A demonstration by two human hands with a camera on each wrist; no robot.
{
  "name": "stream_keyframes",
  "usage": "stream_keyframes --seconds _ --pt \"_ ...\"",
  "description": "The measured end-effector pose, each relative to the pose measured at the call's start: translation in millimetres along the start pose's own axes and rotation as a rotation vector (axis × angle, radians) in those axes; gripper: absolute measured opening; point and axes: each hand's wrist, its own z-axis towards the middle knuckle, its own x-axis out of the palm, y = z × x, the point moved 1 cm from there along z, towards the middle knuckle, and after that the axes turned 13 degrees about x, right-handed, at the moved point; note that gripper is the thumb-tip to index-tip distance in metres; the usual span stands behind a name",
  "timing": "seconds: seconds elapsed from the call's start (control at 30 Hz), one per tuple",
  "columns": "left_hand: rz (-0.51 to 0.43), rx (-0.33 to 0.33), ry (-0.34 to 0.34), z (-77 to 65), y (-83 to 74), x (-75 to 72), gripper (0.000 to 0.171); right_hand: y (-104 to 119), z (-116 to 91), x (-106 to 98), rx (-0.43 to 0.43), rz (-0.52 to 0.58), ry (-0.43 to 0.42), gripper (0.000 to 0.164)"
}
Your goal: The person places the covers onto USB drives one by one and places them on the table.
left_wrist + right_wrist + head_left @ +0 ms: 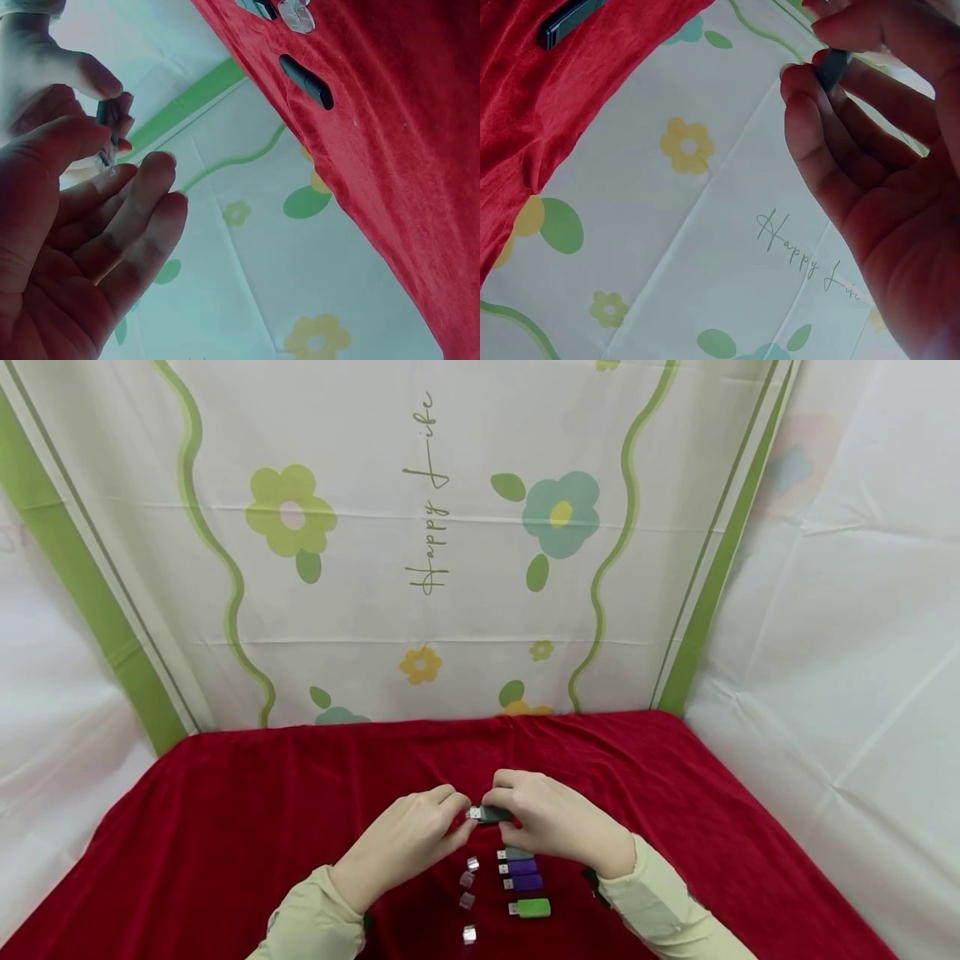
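Pinched by the right hand [555,817], the dark USB stick [495,815] lies sideways, plug [476,813] pointing left into the left hand [412,831], fingers gripping its end.

Slim held USB stick [496,815]: blackish, silvery plug [476,813]
Flat rectangular USB sticks [528,882]: one grey, two purple, one bright green
Small plastic caps [467,901]: clear
Velvety cloth [315,793]: plain deep red
Fabric backdrop [360,568]: white; green wavy lines [235,602], lime, teal and orange flowers [581,510]
Long sleeves [318,914]: plain cream
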Motion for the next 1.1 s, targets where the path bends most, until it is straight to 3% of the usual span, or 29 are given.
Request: stream_keyframes --seconds 0.37,0.87,1.1 --pt "-0.003 -0.020 -0.100 2.0 3.8 -7.6 0.022 -8.1 4.3 -5.7 -0.025 0.096 -0.074 0.025" --pt "0.008 -0.023 -0.133 4.4 5.3 -11.0 0.027 -7.5 4.0 -9.1 -0.022 0.186 -0.096 0.027" --pt "0.006 0.001 -0.138 3.6 3.5 -10.3 0.027 -9.1 1.0 -7.9 -0.022 0.165 -0.089 0.027"
